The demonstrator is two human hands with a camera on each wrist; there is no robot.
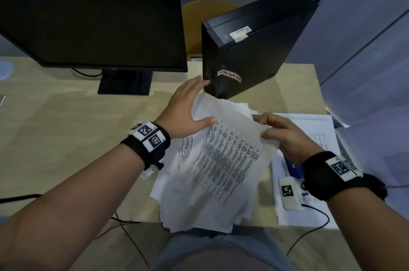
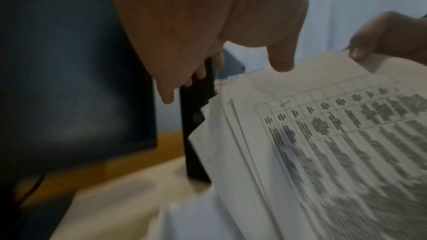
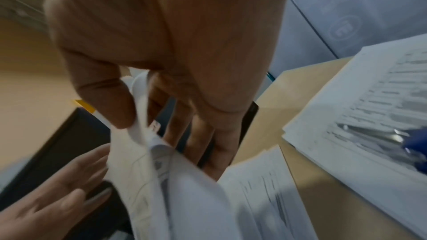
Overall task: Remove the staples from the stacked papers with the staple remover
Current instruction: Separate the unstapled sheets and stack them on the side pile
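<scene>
Right hand [image 3: 161,52] pinches the papers' [image 1: 225,155] corner, left hand [image 1: 188,111] flat; only wrist view shows, seemingly, staple remover [image 3: 413,145].

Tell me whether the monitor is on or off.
Off, as far as the pictures show: the monitor screen is uniformly black in the head view, with no image or glow.

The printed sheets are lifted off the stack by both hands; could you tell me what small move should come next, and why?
Probably lay the printed sheets flat on the desk. The right hand pinches their far corner, the left hand steadies the other edge with straight fingers, and neither holds a tool. A blue-handled tool, possibly the staple remover, lies on the side stack.
</scene>
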